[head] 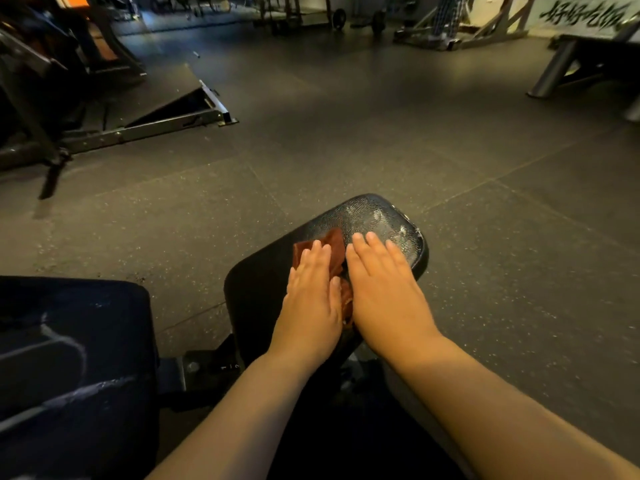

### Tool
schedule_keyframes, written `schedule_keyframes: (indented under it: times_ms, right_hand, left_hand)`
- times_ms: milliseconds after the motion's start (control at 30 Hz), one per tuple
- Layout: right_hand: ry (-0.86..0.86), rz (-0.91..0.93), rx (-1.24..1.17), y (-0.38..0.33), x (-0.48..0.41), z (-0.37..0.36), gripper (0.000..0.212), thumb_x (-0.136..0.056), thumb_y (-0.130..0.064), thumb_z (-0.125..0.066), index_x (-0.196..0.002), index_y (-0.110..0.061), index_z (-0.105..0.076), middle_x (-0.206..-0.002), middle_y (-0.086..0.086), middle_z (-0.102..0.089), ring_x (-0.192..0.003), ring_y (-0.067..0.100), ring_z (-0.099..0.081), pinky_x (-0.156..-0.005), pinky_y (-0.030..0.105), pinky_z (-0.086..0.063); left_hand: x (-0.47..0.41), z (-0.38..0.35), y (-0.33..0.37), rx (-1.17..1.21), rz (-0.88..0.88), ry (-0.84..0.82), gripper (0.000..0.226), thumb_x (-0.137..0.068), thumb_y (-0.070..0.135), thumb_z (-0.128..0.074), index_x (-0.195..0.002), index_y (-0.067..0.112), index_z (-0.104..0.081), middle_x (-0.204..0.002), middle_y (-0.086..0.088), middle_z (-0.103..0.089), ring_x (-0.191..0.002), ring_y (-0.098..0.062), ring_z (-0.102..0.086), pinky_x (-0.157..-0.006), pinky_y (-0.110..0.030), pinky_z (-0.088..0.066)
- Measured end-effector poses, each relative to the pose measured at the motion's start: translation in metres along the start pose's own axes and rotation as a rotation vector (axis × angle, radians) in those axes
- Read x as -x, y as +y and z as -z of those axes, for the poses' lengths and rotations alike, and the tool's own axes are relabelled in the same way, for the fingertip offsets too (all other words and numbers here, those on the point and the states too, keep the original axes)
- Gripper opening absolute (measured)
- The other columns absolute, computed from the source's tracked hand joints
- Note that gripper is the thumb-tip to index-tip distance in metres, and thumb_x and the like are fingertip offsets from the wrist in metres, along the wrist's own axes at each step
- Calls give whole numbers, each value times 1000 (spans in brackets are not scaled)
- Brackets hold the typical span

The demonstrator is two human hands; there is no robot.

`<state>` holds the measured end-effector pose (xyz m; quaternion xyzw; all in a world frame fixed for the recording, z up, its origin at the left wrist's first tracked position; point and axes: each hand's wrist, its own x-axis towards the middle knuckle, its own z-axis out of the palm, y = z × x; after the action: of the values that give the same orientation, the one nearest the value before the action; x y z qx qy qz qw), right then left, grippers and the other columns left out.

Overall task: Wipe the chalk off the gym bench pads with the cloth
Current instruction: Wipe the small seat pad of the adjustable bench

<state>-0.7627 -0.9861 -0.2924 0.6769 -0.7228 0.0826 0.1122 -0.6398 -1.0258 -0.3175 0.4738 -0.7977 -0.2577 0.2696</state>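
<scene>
Left hand (311,299) flat on cloth (335,247) — pad (381,216) runs lengthwise away-right.

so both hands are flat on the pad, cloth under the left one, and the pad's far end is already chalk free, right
Not quite. The head view shows white chalk smears still on the far end of the pad. The rest holds: both hands lie flat, the left hand on the cloth, the right hand beside it.
</scene>
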Motion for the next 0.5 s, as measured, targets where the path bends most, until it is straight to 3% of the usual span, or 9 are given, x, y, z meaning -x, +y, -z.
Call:
schedule_keyframes:
  times_ms: [100,200,267,367,500]
  right_hand:
    - [8,70,22,11,-1,0,58,-91,-22,-30,-137,-3,-58,-145,16,-54,-137,31,-49,-116,46,-32]
    - [-23,69,48,15,-6,5,53,-90,-21,-44,-140,-8,-57,-148,11,-52,-140,27,-47,-117,42,-22]
    - [-89,55,19,14,-7,10,58,-93,-20,-38,-148,-8,-46,-157,12,-40,-148,27,-33,-120,41,-9]
    - [-198,32,-70,10,-15,22,59,-103,-19,-29,-160,-12,-14,-169,5,-4,-155,21,0,-122,37,8]
    - [-201,-72,-108,-2,-25,25,60,-105,-25,-30,-160,-13,-11,-169,2,-1,-155,19,5,-124,39,8]
  left_hand:
    - [26,-1,-3,4,-2,32,55,-107,31,-30,-159,26,-13,-167,10,-6,-150,1,6,-123,-25,5]
    - [37,-2,-5,-26,25,24,56,-107,35,-27,-160,27,-9,-166,14,-2,-148,4,10,-121,-23,7]
    - [26,-1,-6,-5,55,10,56,-108,33,-27,-160,25,-9,-167,11,-3,-148,3,9,-122,-26,6]
    - [-9,5,-5,64,123,-7,54,-108,29,-29,-159,20,-15,-168,3,-8,-152,-6,2,-125,-35,3]
    - [-26,6,5,45,162,-10,56,-107,32,-25,-160,21,-8,-168,4,0,-153,-9,7,-124,-36,7]
